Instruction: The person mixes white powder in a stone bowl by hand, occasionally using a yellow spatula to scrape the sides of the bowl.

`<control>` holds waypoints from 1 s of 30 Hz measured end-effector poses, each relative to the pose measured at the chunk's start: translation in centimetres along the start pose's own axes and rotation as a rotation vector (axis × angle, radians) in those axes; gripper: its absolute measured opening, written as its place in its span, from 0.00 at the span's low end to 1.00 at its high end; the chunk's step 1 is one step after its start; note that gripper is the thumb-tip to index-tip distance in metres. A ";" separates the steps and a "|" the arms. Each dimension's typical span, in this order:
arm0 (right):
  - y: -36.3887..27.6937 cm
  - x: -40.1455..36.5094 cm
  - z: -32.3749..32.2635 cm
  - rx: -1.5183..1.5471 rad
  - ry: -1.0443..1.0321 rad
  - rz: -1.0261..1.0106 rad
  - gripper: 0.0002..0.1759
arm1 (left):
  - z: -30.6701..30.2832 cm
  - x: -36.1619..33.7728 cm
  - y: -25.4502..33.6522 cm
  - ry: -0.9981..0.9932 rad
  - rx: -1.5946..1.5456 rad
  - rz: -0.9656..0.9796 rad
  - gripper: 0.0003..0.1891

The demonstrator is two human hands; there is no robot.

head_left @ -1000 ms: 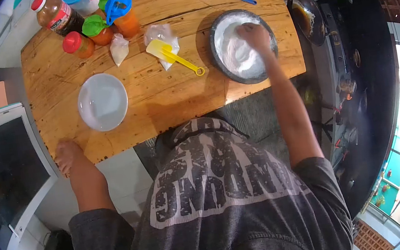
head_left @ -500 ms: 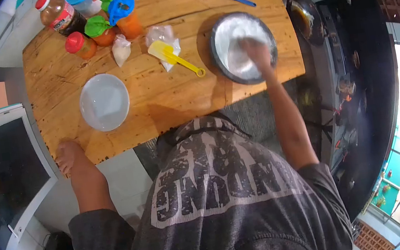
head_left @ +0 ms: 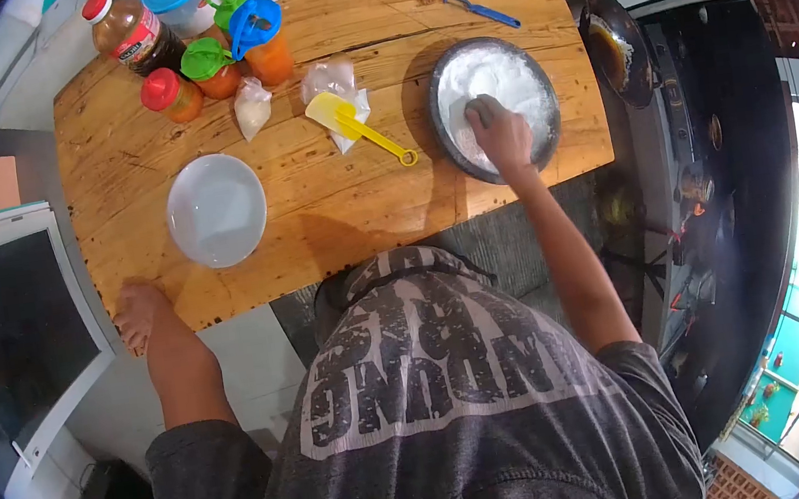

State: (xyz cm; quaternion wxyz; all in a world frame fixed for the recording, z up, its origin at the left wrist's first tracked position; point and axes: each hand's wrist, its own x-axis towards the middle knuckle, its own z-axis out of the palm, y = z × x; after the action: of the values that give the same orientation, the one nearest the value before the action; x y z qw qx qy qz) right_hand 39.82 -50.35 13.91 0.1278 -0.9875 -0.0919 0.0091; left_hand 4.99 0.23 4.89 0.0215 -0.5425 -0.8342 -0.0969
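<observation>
My right hand [head_left: 504, 138] is in the dark round bowl [head_left: 552, 118], its fingers bent together against the white powder [head_left: 498, 75]; what they hold, if anything, is too small to tell. At the table's left front corner, my left hand [head_left: 140, 314] rests on the edge with its fingers spread. A white bowl [head_left: 216, 211] stands between the two hands, nearer the left. The yellow spatula [head_left: 366, 133] lies partly over a small plastic bag, left of the dark bowl.
Along the back of the wooden table [head_left: 356, 225] are a sauce bottle [head_left: 134, 37], lidded orange containers [head_left: 268, 57], a small bag [head_left: 253, 109], tubs and a blue peeler [head_left: 481, 11]. A blackened pan [head_left: 617, 49] and the stove [head_left: 730, 155] are at the right.
My right hand, blurred by motion before, now shows clearly lower in the powder with its fingers drawn together. The view has shifted slightly, and my left hand stays on the table corner.
</observation>
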 end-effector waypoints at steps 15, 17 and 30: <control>1.4 1.8 0.1 0.102 0.084 -0.044 0.16 | 8.6 5.1 -1.5 0.631 0.029 -0.037 0.32; 3.1 4.0 0.4 0.104 0.141 -0.068 0.20 | 8.9 5.5 -1.7 0.684 0.051 -0.006 0.29; 12.1 1.0 -2.0 0.322 0.115 0.112 0.28 | 12.0 -6.1 -6.8 0.354 0.001 -0.101 0.29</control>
State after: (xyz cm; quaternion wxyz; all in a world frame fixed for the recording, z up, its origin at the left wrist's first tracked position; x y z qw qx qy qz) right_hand 43.07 -62.15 12.73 0.2887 -0.9567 -0.0265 -0.0257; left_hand 2.17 -5.71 -8.69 0.1634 -0.4745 -0.8435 -0.1915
